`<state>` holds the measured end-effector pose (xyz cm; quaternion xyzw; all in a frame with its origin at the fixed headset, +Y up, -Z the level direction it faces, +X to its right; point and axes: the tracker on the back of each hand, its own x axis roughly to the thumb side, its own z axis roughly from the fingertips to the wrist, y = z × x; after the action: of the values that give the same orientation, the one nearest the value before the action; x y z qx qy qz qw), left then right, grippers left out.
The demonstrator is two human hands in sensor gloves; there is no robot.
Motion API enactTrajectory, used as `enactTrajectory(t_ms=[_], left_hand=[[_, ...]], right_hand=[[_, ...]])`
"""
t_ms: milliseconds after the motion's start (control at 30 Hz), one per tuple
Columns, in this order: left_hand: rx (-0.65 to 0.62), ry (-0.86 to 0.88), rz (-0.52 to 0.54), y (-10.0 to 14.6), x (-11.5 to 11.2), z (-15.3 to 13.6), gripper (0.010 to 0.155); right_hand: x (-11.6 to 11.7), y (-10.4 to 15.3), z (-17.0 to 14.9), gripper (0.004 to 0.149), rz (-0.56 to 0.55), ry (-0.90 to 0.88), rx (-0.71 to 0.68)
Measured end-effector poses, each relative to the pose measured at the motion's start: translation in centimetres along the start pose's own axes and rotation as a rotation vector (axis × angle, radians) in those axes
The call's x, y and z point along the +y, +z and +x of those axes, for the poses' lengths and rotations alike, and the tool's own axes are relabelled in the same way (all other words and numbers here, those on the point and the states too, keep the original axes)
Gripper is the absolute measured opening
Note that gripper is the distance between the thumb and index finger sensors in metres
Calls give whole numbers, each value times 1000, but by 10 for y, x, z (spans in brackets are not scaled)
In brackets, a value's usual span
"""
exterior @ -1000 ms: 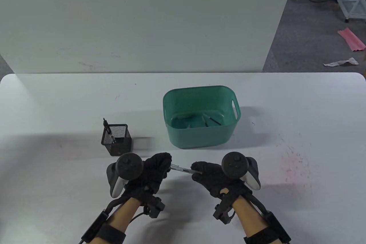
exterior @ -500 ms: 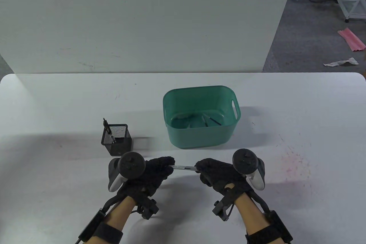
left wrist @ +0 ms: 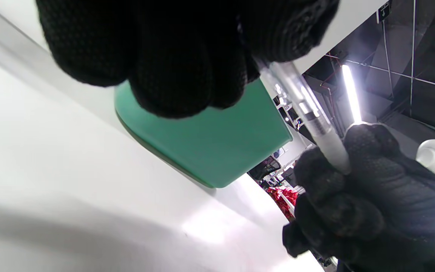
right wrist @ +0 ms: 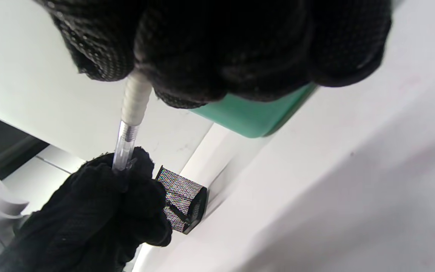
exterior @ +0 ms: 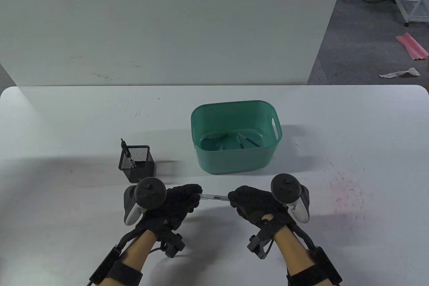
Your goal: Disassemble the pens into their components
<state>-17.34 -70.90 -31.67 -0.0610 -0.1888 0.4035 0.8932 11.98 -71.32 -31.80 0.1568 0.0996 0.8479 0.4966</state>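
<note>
the pen [exterior: 214,196] lies level between the two hands, its long axis running from 9 to 3 o'clock, held just above the tabletop [exterior: 335,125] near the front edge. the left hand [exterior: 177,200] takes the 9 o'clock end, its fingers [left wrist: 179,75] curled tight round the clear barrel; the right hand [exterior: 256,204] takes the 3 o'clock end, its fingers [right wrist: 217,56] pinching the white ribbed grip section, as the wrist views show. both hands are equally near, each owning one end, with only a short bare stretch of barrel between them. the coming move, as i judge it, turns on that axis: a twist or a straight pull apart along the 9 to 3 line should free the grip section from the barrel. the green bin [exterior: 234,165] stands at 12 o'clock of the pen, near, with a few dark parts lying in its bottom. the mesh cup [exterior: 137,165] sits at 11 o'clock of the left hand, just beside it, with one pen upright in it. the tabletop is white, with a faint pinkish stain at 3 o'clock of the right hand. a white wall panel rises behind it, and grey floor with litter shows at 1 o'clock.
</note>
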Motion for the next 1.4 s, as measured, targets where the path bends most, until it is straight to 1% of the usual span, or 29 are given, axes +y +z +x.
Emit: enactTrajectory(t_ms=[67,100,167,200,300,433,533,633,700,733,800,867,900,933,967,1033,1067,1100,1133,1200,1267,1333,1400], left_hand=[[11,-3,12,0,0,-1,47],[23,12,21,0,1,-3,47],[28,34,25,1,2,-4,47],[33,49,34,2,3,-6,47],[38,50,32,5,4,-10,47],[41,67,19,6,3,-14,47],[45,69,17,7,1,-14,47],[51,64,27,7,2,-13,47],[50,61,26,7,2,-13,47],[48,65,26,7,1,-13,47],[43,62,24,7,0,-11,47],[39,43,21,8,-1,-10,47],[40,41,20,8,-1,-10,47],[38,45,15,8,-1,-10,47],[40,55,10,8,-1,-10,47],[41,46,17,8,-1,-9,47],[40,38,20,9,0,-9,47],[44,37,27,9,1,-10,47],[46,40,30,9,2,-10,47],[50,65,32,9,3,-11,47],[51,63,34,9,3,-11,47],[50,57,34,9,3,-11,47],[51,58,30,9,3,-11,47]], right_hand=[[-1,1,1,50,-47,-3,-10],[-1,2,0,54,-69,-14,-4],[-1,3,-2,65,-56,-9,26],[-1,4,-6,65,-37,13,45],[0,4,-11,62,-10,-29,61],[0,2,-9,52,-28,-96,41],[0,3,-6,45,-31,-88,9],[-1,4,-4,49,-7,-59,10],[-2,5,-6,60,3,-41,29],[-2,6,-8,63,-16,-54,31],[-1,6,-11,60,-30,-95,49],[0,5,-13,60,6,-130,47],[0,4,-13,57,2,-141,41],[1,4,-12,50,-21,-146,42],[1,4,-11,47,-29,-132,45],[1,3,-9,44,-12,-97,20],[1,3,-9,45,-14,-86,-1],[2,3,-9,50,-18,-93,5],[3,3,-9,58,-5,-96,27],[4,4,-12,64,-11,-87,41],[6,3,-14,61,-3,-84,62],[7,2,-15,57,16,-113,52],[8,2,-15,51,1,-147,56]])
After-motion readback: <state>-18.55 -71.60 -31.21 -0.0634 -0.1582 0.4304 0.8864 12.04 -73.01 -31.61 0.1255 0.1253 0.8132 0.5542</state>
